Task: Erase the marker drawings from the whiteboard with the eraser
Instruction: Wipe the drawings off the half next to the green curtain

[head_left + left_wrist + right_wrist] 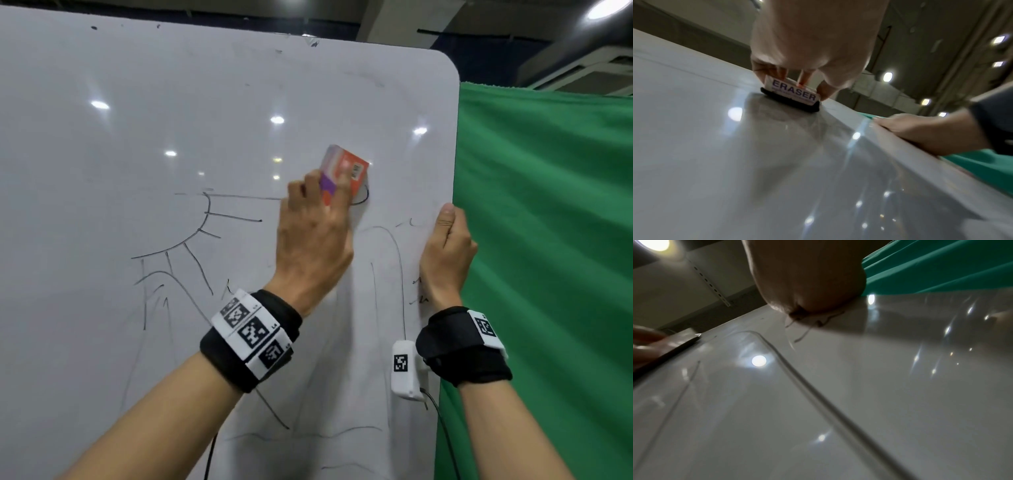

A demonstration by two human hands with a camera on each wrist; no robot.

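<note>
An upright whiteboard [137, 102] carries black marker drawings [191, 246]: a sun-like arc with rays at centre left and long curved lines further right. My left hand [315, 219] grips an orange, purple and white eraser [346, 171] and presses its black felt flat on the board, over a small dark loop. In the left wrist view the eraser [791, 95] shows the word ERASER, with fingers [764, 68] curled over its top. My right hand [445, 246] grips the board's right edge, thumb on the front, fingers hidden behind. A thick curved line [818, 395] runs below the right hand [809, 280].
A green curtain [548, 240] hangs right behind the board's right edge. Ceiling lamps [603, 8] reflect as bright spots on the glossy board. Small marker squiggles [419, 291] sit beside my right wrist. Black wristbands with coded tags wrap both wrists.
</note>
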